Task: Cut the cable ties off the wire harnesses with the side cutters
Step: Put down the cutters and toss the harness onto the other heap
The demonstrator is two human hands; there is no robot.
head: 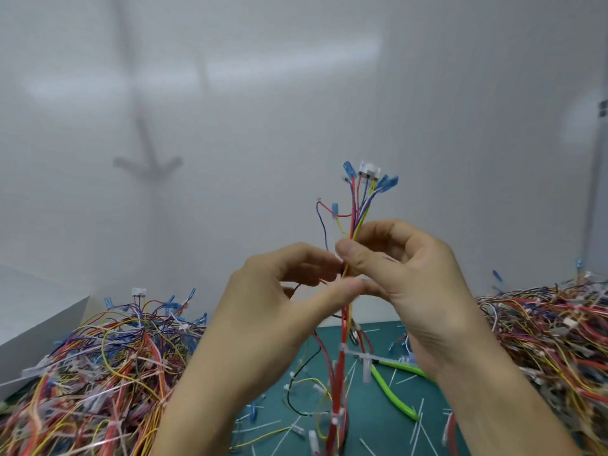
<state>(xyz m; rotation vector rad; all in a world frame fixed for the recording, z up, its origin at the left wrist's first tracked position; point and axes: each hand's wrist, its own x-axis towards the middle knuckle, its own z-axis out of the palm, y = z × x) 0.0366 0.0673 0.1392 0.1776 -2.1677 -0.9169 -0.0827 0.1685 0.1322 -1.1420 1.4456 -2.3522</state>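
Observation:
I hold one wire harness [357, 205] upright in front of me, its red, yellow and purple wires ending in blue terminals and a white connector at the top. My left hand [279, 301] and my right hand [404, 274] both pinch the bundle at its middle, fingertips close together. The harness's lower part [339, 373] hangs down to the mat with white cable ties [345, 348] around it. The side cutters [391, 390], with green handles, lie on the green mat [371, 429] below my right hand, held by neither hand.
A big heap of harnesses [98, 373] lies at the left and another heap [552, 340] at the right. Cut white tie pieces [263, 426] are scattered on the mat. A white box [36, 320] stands far left. A white wall is behind.

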